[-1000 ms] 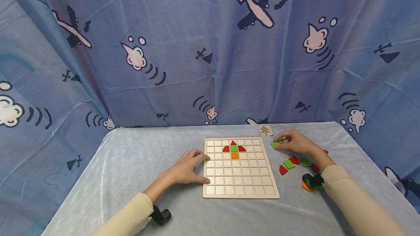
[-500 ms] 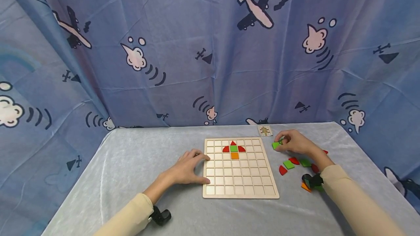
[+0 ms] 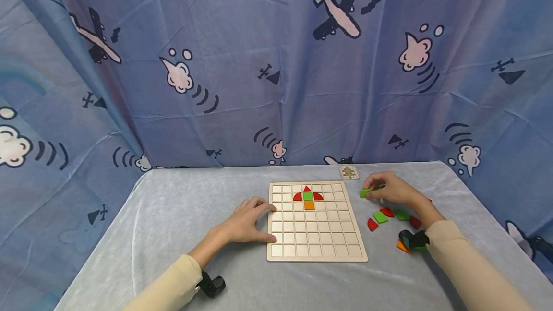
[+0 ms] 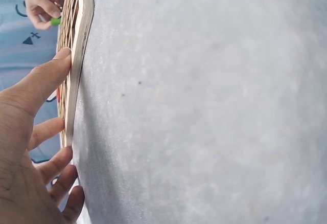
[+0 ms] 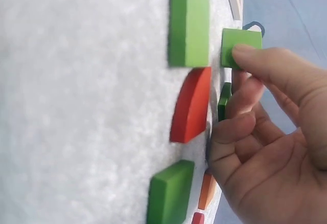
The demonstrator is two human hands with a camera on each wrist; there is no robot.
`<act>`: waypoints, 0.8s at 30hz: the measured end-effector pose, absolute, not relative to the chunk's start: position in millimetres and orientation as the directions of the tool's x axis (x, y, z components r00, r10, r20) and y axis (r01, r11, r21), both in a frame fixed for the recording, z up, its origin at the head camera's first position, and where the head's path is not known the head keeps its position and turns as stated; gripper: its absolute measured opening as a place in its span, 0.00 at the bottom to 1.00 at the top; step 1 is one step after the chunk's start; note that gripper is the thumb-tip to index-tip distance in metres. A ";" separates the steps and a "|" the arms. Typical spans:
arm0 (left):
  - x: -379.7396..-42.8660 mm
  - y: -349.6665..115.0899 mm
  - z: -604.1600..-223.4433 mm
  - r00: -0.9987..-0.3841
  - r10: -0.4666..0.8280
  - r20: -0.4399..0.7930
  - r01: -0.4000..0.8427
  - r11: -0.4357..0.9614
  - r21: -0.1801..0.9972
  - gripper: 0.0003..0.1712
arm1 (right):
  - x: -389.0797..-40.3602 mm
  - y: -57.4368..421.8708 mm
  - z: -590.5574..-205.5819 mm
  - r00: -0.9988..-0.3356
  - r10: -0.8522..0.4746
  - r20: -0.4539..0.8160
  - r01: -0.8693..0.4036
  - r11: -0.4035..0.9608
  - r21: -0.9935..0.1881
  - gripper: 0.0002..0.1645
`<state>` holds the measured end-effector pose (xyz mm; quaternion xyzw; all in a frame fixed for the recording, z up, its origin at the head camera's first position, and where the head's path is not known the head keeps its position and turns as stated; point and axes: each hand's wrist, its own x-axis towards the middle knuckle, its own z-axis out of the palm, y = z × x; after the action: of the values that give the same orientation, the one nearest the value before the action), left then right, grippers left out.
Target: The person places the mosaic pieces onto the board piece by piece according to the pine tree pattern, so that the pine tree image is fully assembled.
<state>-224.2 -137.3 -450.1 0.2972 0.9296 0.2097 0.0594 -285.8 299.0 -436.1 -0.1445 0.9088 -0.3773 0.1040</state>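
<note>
My right hand (image 3: 392,189) pinches a green square tile (image 5: 248,37) between thumb and fingers, to the right of the wooden grid board (image 3: 314,237). The tile is tilted up off the table in the right wrist view. A darker green tile (image 5: 224,101) stands beside the curled fingers. My left hand (image 3: 247,220) rests its thumb and index fingertip on the board's left edge, with the other fingers loosely extended. On the board, red pieces (image 3: 297,197) flank a green square (image 3: 307,196), with a red triangle (image 3: 306,188) above and an orange square (image 3: 309,205) below.
A small pattern card (image 3: 349,172) lies behind the board's right corner. Loose pieces lie under and in front of the right arm, among them a green square (image 3: 380,217), a red quarter circle (image 3: 372,224) and an orange piece (image 3: 403,246). A curtain (image 3: 242,85) hangs behind the table.
The green square tile was taken up in my right hand's fingertips and has tilted upright, shifting slightly right with the hand. My left hand and the board have stayed put.
</note>
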 end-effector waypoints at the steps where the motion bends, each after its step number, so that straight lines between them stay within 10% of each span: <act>1: -224.1 -137.3 -450.2 -0.816 0.578 0.014 0.528 0.735 0.425 0.43 | -285.5 299.0 -435.9 -0.936 -0.341 -0.086 -0.177 0.670 -0.721 0.13; 24: -224.0 -137.3 -450.7 -0.821 0.572 0.002 0.519 0.743 0.422 0.43 | -272.9 282.8 -440.0 -0.953 -0.304 0.010 -0.193 0.581 -0.791 0.18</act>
<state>-224.0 -137.3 -450.7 0.2926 0.9315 0.2066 0.0640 -272.9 282.8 -440.0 -0.1401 0.8867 -0.4360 0.0633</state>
